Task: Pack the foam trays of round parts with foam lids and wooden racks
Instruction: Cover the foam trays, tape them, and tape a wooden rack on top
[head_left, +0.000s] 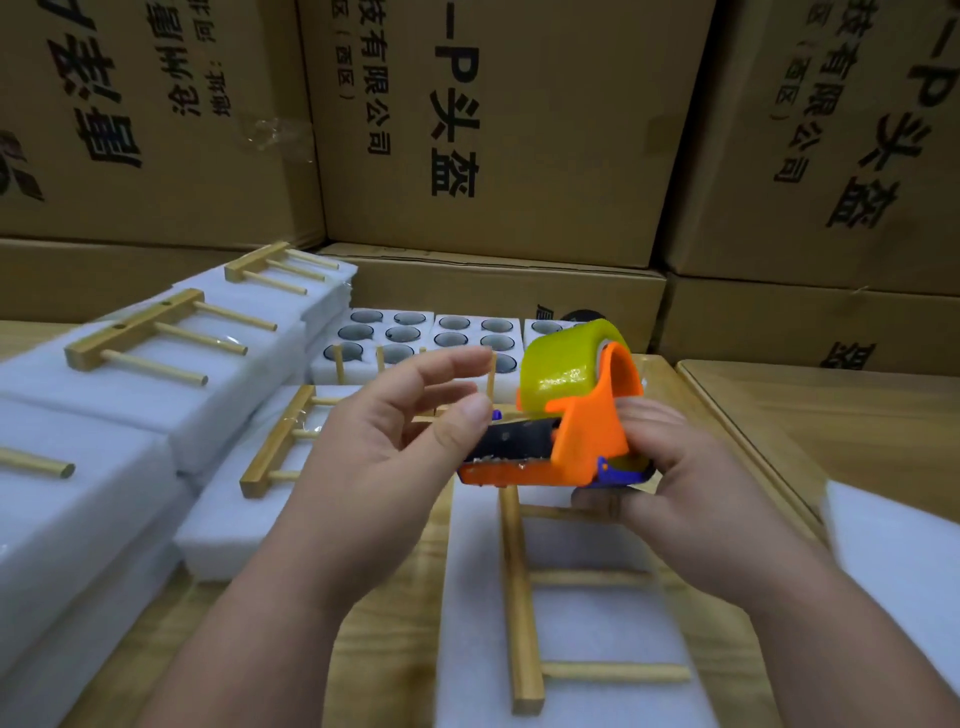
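Right hand (675, 467) gripping orange plastic tape dispenser (582, 436) with yellowish tape roll (563, 364); left hand (395, 431) hovering beside its blade, fingers loosely apart, above white foam lid (478, 597) carrying wooden rack (519, 597).

Stacked cardboard boxes (498, 130) wall off the far side, with open foam trays (415, 338) just before them. Wrapped foam packs topped by wooden racks (156, 338) fill the left side, and a foam lid bearing a rack (519, 597) occupies the near centre. Bare tabletop (831, 415) shows at right, bounded by a blurred foam sheet (893, 571) near the edge.
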